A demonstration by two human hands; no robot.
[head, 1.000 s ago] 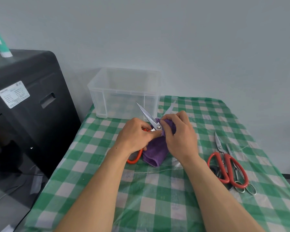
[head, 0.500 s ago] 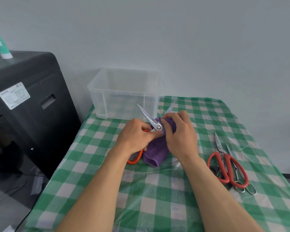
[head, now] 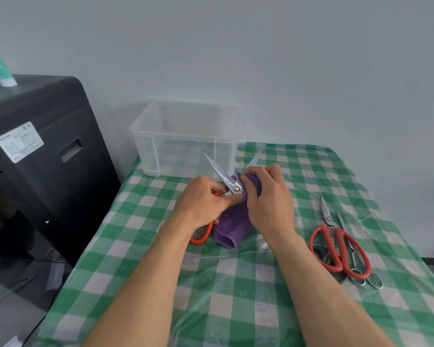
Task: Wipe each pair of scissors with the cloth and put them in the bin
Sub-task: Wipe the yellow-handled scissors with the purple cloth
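My left hand (head: 201, 201) grips the orange-handled scissors (head: 219, 171) by the handles, thumb near the pivot. Their blades are spread open and point up toward the bin. An orange handle loop shows below my palm. My right hand (head: 268, 199) pinches the purple cloth (head: 232, 226) around the right blade near the pivot; the cloth hangs down to the table. The clear plastic bin (head: 186, 139) stands behind, at the table's far left corner. Nothing shows inside it.
A pile of scissors (head: 338, 244), one red-handled and others with metal loops, lies at the right on the green checked tablecloth (head: 236, 296). A black machine (head: 35, 159) stands left of the table. The grey wall is close behind.
Both hands stay in place on the scissors and cloth; the right hand's fingers shifted only slightly along the blade.
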